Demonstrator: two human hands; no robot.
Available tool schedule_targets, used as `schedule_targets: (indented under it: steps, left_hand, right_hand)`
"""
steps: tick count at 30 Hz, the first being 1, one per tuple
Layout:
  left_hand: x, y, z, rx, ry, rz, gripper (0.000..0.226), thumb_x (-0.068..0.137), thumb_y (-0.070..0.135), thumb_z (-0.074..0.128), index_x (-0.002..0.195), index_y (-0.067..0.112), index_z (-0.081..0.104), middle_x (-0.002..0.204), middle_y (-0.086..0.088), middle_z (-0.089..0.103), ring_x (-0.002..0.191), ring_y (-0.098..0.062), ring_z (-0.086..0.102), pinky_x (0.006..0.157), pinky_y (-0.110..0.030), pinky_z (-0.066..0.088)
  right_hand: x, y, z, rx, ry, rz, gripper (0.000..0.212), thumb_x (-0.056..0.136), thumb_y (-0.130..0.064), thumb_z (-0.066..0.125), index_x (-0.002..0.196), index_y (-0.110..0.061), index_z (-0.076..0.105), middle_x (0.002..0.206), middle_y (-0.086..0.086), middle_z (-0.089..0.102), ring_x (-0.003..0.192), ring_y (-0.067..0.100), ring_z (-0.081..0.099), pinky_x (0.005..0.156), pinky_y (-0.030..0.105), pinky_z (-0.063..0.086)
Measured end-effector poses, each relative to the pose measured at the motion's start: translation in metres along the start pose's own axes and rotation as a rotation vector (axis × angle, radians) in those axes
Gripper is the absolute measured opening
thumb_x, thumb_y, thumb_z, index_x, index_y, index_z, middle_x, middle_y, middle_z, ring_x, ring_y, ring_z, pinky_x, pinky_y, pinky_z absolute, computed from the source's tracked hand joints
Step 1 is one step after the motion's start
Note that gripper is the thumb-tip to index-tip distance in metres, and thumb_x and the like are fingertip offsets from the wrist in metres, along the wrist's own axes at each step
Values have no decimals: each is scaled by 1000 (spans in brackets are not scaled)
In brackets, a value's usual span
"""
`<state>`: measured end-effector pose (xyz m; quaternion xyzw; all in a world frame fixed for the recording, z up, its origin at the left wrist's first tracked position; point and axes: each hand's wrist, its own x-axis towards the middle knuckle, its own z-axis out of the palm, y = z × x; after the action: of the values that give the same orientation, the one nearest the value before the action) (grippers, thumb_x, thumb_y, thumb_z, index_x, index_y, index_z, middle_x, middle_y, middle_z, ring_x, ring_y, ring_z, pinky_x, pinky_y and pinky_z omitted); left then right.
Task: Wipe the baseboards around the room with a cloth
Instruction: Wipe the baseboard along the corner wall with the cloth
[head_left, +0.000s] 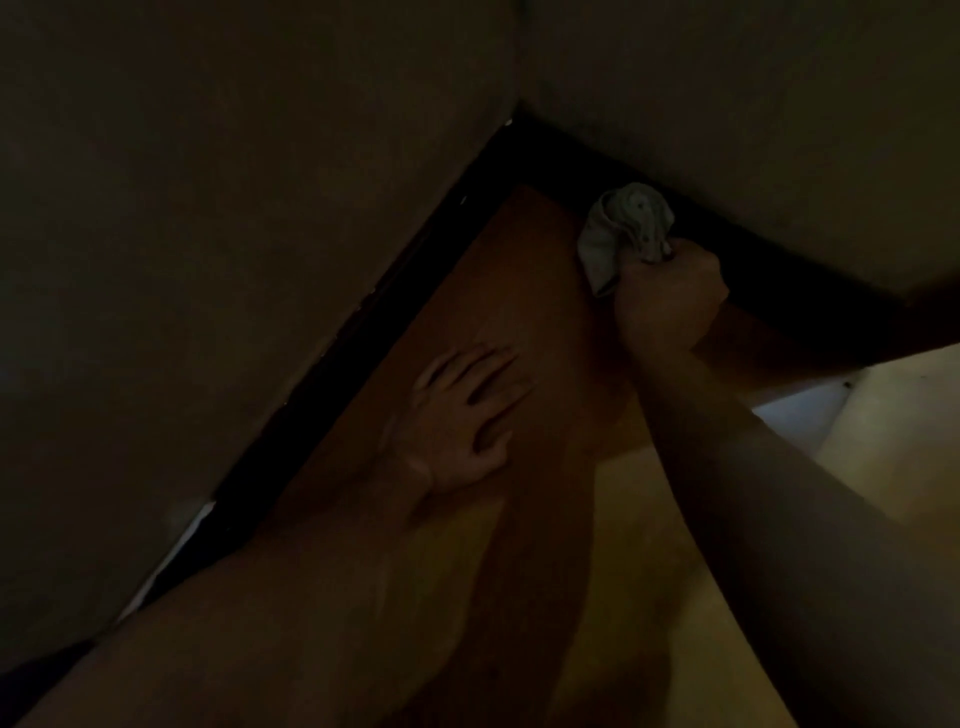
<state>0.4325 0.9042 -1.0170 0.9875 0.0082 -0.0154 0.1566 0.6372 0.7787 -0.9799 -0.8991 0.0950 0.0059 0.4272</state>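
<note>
Cloth (621, 228), 1: bunched in right hand (670, 296), pressed to baseboard (779, 280), seemingly mid-wipe. Left hand (462, 415): spread flat on floor (519, 270), bracing.

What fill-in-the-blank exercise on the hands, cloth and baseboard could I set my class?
1. The right hand grips the ___.
2. The left hand lies flat, fingers spread, on the ___.
3. The cloth is against the dark baseboard near the room's ___.
Missing words: cloth; floor; corner.
</note>
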Motion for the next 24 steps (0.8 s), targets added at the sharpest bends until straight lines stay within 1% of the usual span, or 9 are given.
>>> schedule_targets:
  steps: [3, 5, 9, 13, 15, 18, 20, 22, 24]
  left_hand:
    - [-2, 0, 2, 8, 2, 5, 62, 84, 38, 64, 145, 28, 54, 159, -5, 38, 146, -28, 34, 120, -46, 17]
    - [-2, -1, 3, 0, 14, 2, 62, 85, 41, 59, 145, 29, 53, 159, -4, 38, 145, -28, 36, 119, -48, 21]
    - [1, 1, 1, -24, 12, 22, 60, 86, 46, 47, 143, 27, 57, 155, -5, 44, 143, -28, 40, 117, -49, 27]
    - [-2, 0, -2, 15, -52, 9, 62, 86, 49, 43, 145, 31, 54, 157, -3, 42, 144, -26, 36, 117, -47, 24]
    - [0, 0, -3, 38, -76, 6, 63, 86, 50, 43, 146, 33, 51, 158, -2, 40, 144, -25, 35, 117, -46, 23]
    - [0, -1, -3, 50, -73, 14, 63, 87, 50, 44, 148, 35, 47, 159, -2, 38, 144, -25, 32, 117, -46, 20]
    - [-1, -2, 0, 44, -68, 19, 62, 88, 50, 44, 149, 36, 46, 160, -2, 37, 145, -25, 31, 117, -46, 18]
    - [-2, 0, 2, 33, -61, 9, 61, 88, 47, 49, 147, 35, 49, 159, -2, 37, 145, -26, 32, 117, -47, 19]
    - [-3, 4, 3, 31, -50, -1, 59, 88, 47, 49, 146, 35, 51, 159, -3, 38, 144, -27, 34, 117, -47, 19]
  right_hand:
    - [0, 16, -23, -42, 28, 5, 31, 87, -42, 60, 91, -15, 74, 91, 10, 71, 87, 30, 67, 65, 28, 40]
    - [2, 12, -20, -73, 6, -15, 32, 88, -43, 59, 91, -15, 73, 92, 10, 71, 87, 30, 67, 65, 28, 40]
    - [0, -1, -4, -23, -8, -79, 26, 86, -40, 63, 88, -15, 73, 89, 9, 71, 84, 26, 66, 61, 26, 36]
    - [-5, 24, -31, -31, 54, -18, 28, 88, -45, 61, 89, -18, 71, 79, 0, 64, 74, 18, 61, 58, 22, 34]
    - [-8, 34, -48, -36, 63, 12, 29, 88, -47, 60, 88, -20, 70, 78, -4, 62, 72, 15, 60, 54, 21, 35]
    - [-8, 27, -47, -49, 69, 27, 32, 88, -47, 60, 90, -17, 71, 86, 1, 69, 79, 20, 66, 62, 27, 45]
    - [-10, 18, -38, -47, 47, 24, 31, 87, -48, 61, 92, -19, 71, 88, 2, 68, 84, 22, 66, 66, 29, 44]
    - [-11, 13, -32, -35, 17, 10, 28, 87, -47, 61, 90, -20, 71, 86, 1, 67, 84, 23, 66, 66, 29, 43]
    - [-12, 17, -35, -34, 37, 26, 31, 87, -49, 60, 90, -20, 70, 88, 3, 68, 84, 25, 67, 66, 29, 44]
